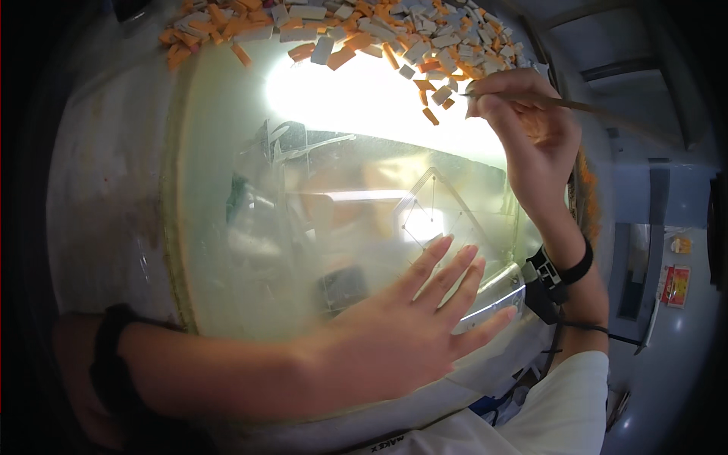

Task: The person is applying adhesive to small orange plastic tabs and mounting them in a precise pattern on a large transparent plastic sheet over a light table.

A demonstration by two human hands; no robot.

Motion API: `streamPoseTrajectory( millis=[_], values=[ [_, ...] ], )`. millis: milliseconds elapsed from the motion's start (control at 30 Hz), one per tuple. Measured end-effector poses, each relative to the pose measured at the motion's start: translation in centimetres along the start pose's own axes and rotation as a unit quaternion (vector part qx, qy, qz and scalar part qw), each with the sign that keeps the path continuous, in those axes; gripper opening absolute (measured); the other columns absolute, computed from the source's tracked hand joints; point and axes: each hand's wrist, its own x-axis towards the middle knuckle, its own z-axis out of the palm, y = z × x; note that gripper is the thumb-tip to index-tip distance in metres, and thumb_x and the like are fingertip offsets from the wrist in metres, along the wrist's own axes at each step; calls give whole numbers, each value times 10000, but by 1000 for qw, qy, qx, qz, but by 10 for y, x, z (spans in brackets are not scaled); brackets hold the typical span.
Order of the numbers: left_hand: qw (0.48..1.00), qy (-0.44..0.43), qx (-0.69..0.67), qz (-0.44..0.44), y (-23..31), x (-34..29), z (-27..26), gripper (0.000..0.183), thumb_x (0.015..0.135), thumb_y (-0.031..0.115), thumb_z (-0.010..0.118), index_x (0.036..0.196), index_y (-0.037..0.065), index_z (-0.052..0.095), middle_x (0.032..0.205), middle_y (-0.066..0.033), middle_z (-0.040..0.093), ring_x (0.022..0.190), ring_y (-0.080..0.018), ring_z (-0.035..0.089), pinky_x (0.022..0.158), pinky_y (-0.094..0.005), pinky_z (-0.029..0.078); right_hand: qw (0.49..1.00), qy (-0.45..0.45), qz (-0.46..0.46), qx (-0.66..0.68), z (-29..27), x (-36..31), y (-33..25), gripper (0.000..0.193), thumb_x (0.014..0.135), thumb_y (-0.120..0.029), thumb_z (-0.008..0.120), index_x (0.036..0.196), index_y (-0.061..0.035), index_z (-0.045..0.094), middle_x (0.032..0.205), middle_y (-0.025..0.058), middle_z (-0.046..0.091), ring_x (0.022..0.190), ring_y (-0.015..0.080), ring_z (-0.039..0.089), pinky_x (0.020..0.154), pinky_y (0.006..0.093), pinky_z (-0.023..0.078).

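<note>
My left hand (409, 334) lies flat with its fingers spread on a glossy, see-through sheet (341, 167). Just beyond its fingertips, a pointed outline with thin lines and small dots (432, 199) shows on the sheet. My right hand (531, 125) pinches a thin brown stick with a fine dark tip (561, 101); it looks like a fine brush, but I cannot tell its exact kind. That tip points at the near edge of a heap of small orange and whitish blocks (425, 38), close to a pale block (442, 95).
A shiny metal bar (493, 297) lies beside my left fingers. Strong white glare (364, 91) covers the far part of the surface. A raised edge (173, 189) runs down the left side. Shelving (607, 45) stands at the far right, and a red-and-yellow packet (676, 287) lies below.
</note>
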Motion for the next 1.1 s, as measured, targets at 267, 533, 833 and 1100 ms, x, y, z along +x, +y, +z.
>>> streamPoseTrajectory(
  millis=[267, 533, 833, 1100],
  values=[
    [998, 35, 40, 15, -3, 1, 3, 531, 792, 316, 398, 1276, 109, 328, 1188, -242, 430, 1148, -356, 387, 981, -501, 247, 902, -396, -5, 172, 17, 6, -16, 157, 720, -22, 635, 657, -9, 492, 571, 34, 502, 507, 76, 451, 446, 199, 343],
    [999, -20, 40, 26, -7, 3, -17, 512, 793, 280, 392, 1269, 103, 331, 1182, -213, 443, 1127, -339, 413, 972, -490, 276, 966, -208, -41, 145, 27, -12, -16, 356, 705, 96, 612, 578, -81, 331, 502, 1, 449, 433, 32, 369, 390, 200, 272],
    [999, -15, 29, 18, -6, 5, -13, 505, 797, 261, 396, 1270, 100, 327, 1188, -202, 435, 1130, -331, 412, 973, -488, 280, 978, -189, -26, 81, 27, -17, -18, 364, 702, 174, 499, 550, -82, 290, 506, -34, 380, 459, 15, 287, 390, 204, 245],
    [1000, -20, 3, 15, -6, 5, -14, 497, 798, 261, 394, 1264, 100, 335, 1194, -216, 425, 1135, -337, 405, 974, -493, 273, 977, -194, -42, 83, 27, -16, -18, 365, 695, 182, 495, 547, -79, 287, 510, -29, 378, 461, 20, 292, 393, 205, 253]
  ],
)
